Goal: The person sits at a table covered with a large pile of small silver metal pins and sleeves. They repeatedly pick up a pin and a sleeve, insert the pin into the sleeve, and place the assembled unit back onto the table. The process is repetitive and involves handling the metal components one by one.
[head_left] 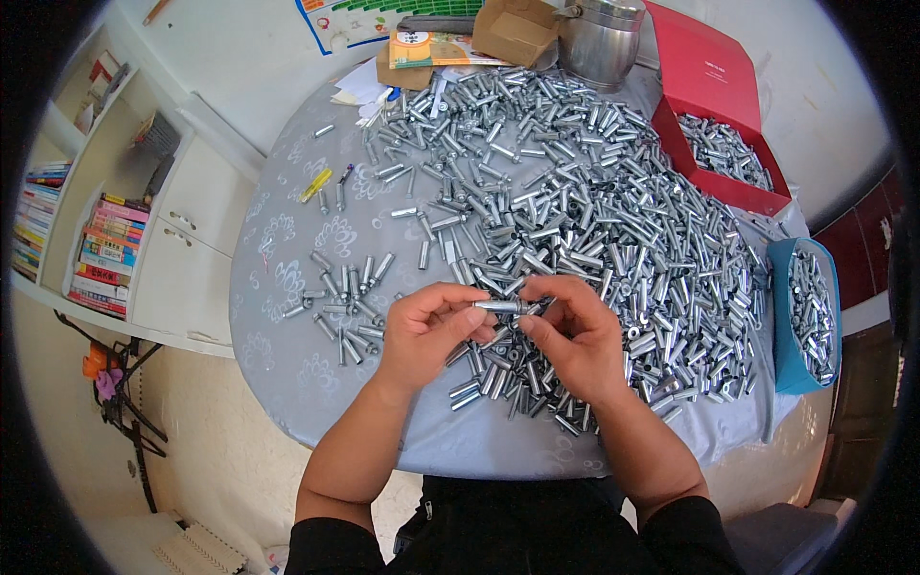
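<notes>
A shiny silver expansion bolt [498, 307] lies crosswise between my two hands, above the near edge of the metal heap. My left hand [431, 331] pinches its left end between thumb and fingers. At its right end, the thumb and forefinger of my right hand [575, 335] close on the tip; the fingers partly hide it. Under and beyond my hands spreads a large heap of loose silver metal sleeves and bolts [594, 220]. Left of my left hand lies a smaller, scattered group of bolts [350, 297].
A red box [714, 182] and a blue bin [786, 316], both holding metal parts, stand at the right. A metal pot [602, 43] and a cardboard box [515, 29] are at the back. A yellow-handled tool [315, 185] lies on the grey tablecloth [287, 355]. Bookshelves [105, 211] stand left.
</notes>
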Demonstrator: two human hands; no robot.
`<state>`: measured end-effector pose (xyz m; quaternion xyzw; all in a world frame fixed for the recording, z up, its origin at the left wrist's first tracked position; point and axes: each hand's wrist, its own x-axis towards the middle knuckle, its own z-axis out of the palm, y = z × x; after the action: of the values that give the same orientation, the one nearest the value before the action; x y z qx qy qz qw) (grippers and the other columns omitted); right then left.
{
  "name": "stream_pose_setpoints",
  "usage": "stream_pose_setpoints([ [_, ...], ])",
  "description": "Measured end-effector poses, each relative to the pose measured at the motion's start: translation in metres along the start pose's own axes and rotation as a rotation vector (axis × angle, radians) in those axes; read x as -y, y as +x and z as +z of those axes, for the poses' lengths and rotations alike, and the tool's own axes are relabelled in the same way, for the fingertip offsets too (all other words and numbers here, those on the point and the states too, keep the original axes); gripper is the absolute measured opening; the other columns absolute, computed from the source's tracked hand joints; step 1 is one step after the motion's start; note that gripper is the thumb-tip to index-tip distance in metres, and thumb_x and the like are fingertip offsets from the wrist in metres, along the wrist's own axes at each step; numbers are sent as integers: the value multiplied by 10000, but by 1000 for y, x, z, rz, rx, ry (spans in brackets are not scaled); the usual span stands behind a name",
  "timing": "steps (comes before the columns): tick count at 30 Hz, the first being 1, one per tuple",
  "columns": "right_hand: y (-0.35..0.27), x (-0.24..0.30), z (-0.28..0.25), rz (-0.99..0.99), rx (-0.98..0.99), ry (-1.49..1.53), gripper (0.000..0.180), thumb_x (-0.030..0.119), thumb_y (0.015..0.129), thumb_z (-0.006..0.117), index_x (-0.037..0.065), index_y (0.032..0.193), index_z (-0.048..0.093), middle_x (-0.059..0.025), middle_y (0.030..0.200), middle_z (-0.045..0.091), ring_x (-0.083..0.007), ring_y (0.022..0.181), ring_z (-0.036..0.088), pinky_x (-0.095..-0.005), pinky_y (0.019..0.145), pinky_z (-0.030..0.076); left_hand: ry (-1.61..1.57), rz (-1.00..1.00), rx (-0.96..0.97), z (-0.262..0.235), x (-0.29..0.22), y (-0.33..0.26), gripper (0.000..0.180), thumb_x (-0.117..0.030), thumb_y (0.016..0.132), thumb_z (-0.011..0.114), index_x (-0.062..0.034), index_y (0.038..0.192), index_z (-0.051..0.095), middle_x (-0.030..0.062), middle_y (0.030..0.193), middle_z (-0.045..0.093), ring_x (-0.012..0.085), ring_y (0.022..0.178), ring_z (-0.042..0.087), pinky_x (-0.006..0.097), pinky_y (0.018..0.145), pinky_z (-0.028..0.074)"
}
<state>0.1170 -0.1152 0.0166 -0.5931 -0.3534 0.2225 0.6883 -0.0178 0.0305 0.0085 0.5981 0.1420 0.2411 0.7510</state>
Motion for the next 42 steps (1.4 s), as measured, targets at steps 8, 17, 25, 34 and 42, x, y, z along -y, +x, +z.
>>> stream_pose_setpoints([
  [8, -1, -7, -4, -11, 12, -129, 139, 69, 876, 683, 3, 998, 677, -25, 798, 632, -61, 644, 527, -217, 563, 429, -45, 42, 38, -4, 3, 1, 186, -14, 914, 598, 42, 1091, 618, 130, 885, 688, 161, 742, 685, 269, 687, 575],
  [17, 1, 1, -1, -27, 23, -175, 178, 62, 847, 707, 24, 1018, 678, -53, 840, 631, -90, 623, 560, -223, 559, 454, -48, 38, 32, -4, 3, 2, 192, -31, 925, 591, 47, 1100, 605, 134, 881, 685, 158, 745, 683, 261, 670, 571],
  [25, 0, 2, -2, -25, 44, -225, 199, 52, 841, 707, 22, 1033, 663, -67, 871, 637, -111, 639, 583, -232, 570, 475, -42, 8, 40, -5, 2, 2, 187, -35, 927, 587, 47, 1095, 602, 134, 892, 684, 157, 744, 681, 262, 673, 573],
  [34, -1, 5, -1, 24, 54, -193, 215, 43, 832, 709, 9, 1037, 657, -89, 903, 632, -112, 654, 590, -232, 565, 470, -74, 29, 44, -5, 3, 2, 184, -36, 927, 586, 46, 1091, 603, 127, 883, 683, 152, 729, 676, 260, 670, 571],
  [42, -1, 1, -2, -16, 43, -216, 210, 50, 828, 717, 14, 1027, 664, -77, 879, 636, -109, 647, 585, -225, 545, 453, -69, 18, 61, -6, 4, 2, 184, -44, 928, 590, 39, 1092, 601, 127, 889, 686, 158, 738, 681, 261, 673, 570],
])
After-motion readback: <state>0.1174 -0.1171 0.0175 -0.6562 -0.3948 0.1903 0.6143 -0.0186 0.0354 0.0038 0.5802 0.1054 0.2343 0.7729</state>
